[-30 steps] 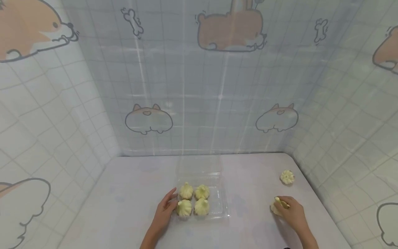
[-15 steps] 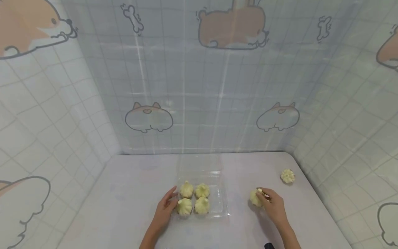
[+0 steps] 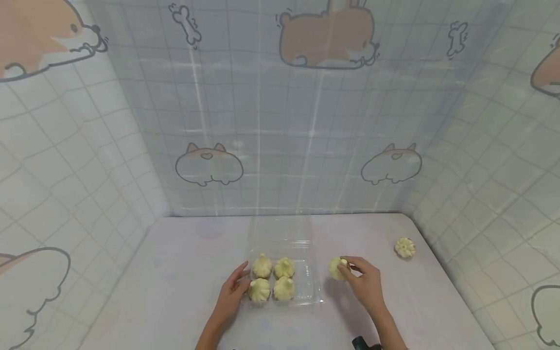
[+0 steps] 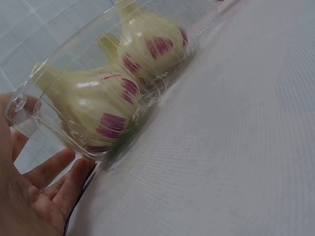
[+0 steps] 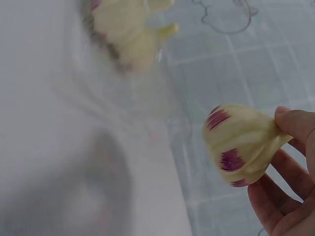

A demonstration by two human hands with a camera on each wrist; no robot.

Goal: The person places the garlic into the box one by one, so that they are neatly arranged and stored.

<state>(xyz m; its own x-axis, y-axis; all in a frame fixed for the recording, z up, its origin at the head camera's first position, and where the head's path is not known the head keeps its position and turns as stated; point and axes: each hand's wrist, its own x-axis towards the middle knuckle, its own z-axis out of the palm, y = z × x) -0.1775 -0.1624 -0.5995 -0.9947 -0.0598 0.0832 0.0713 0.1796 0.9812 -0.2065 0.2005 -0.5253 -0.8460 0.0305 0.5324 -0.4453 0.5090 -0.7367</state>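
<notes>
My right hand point(image 3: 366, 287) pinches a garlic bulb point(image 5: 241, 145) by its stem end, thumb on one side and fingers on the other. It holds the bulb above the table, just right of a clear plastic clamshell container point(image 3: 308, 282). Inside the container's left and middle parts sit several garlic bulbs point(image 3: 284, 289), pale with purple patches low on their sides, stems up. Its right part shows bare plastic. My left hand point(image 3: 231, 294) rests against the container's left side with loosely extended fingers point(image 4: 74, 184) near its lower corner.
Another garlic bulb point(image 3: 404, 248) lies at the table's far right. The container's transparent lid point(image 3: 280, 228) stands open toward the back wall. Curtain-like walls with cartoon dogs enclose the table point(image 3: 175, 291). A dark object point(image 3: 360, 343) shows at the bottom edge by the right forearm.
My right hand has lifted the garlic bulb and carried it left from the table's right side to beside the container. The left hand and the container have stayed in place.
</notes>
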